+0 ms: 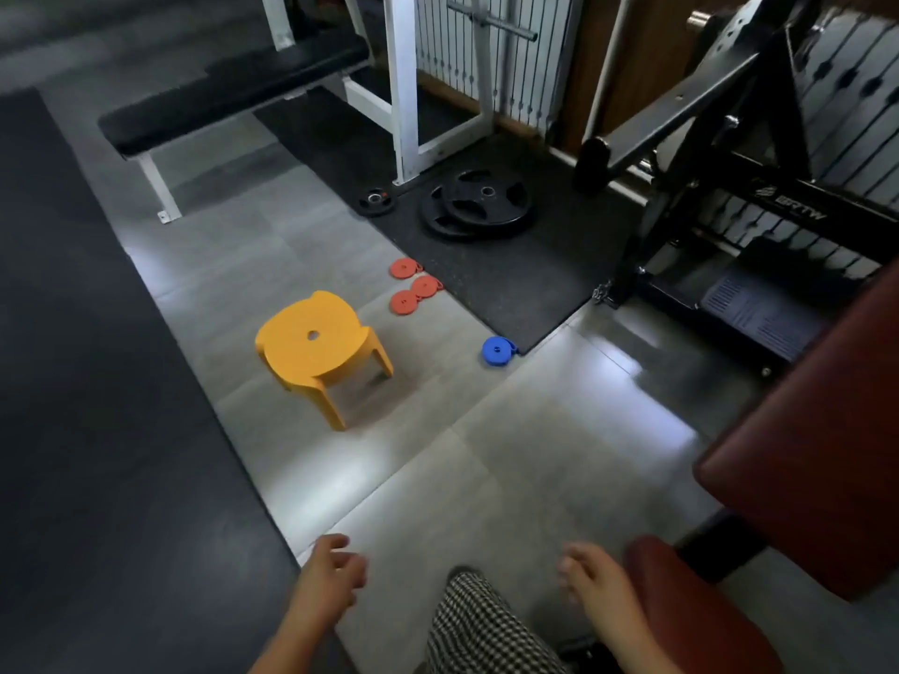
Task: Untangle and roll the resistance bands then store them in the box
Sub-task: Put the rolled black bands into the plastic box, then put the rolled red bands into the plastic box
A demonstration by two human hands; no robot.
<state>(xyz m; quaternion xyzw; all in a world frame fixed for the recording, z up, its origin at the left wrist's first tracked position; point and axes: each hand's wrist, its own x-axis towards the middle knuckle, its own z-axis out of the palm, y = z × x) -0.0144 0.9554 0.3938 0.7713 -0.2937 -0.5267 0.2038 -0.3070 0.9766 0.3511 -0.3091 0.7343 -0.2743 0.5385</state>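
From the head view we look down at a gym floor (486, 454) made of smooth grey tiles that shine where the light hits them.

Our left hand (335, 571) and our right hand (591, 576) hang low in front of us, well apart. Both are a bit blurry. The fingers are softly bent and hold nothing, so both hands are loose and let go. Between them we see a leg in black-and-white checked cloth (481, 629).

The bands are far from our hands. Three red bands lie flat on the tiles, each rolled into a round disc like a coin. One red roll (404, 268) lies alone at the edge of a black mat (511, 279). The next red roll (425, 286) and the last red roll (404, 302) sit just beside each other and seem to touch. A blue roll (496, 351) lies nearer to us, by the corner of the mat. The mat looks rough and speckled.

A small yellow stool (314, 340) of smooth plastic stands near the red rolls. Its seat is round with a little hole in the middle.

On the mat lie big round black weight plates (479, 204), stacked, and one small plate (376, 201). A long black padded bench (228, 87) stands behind, on white legs. At our right is a soft red-brown cushion (802, 430).
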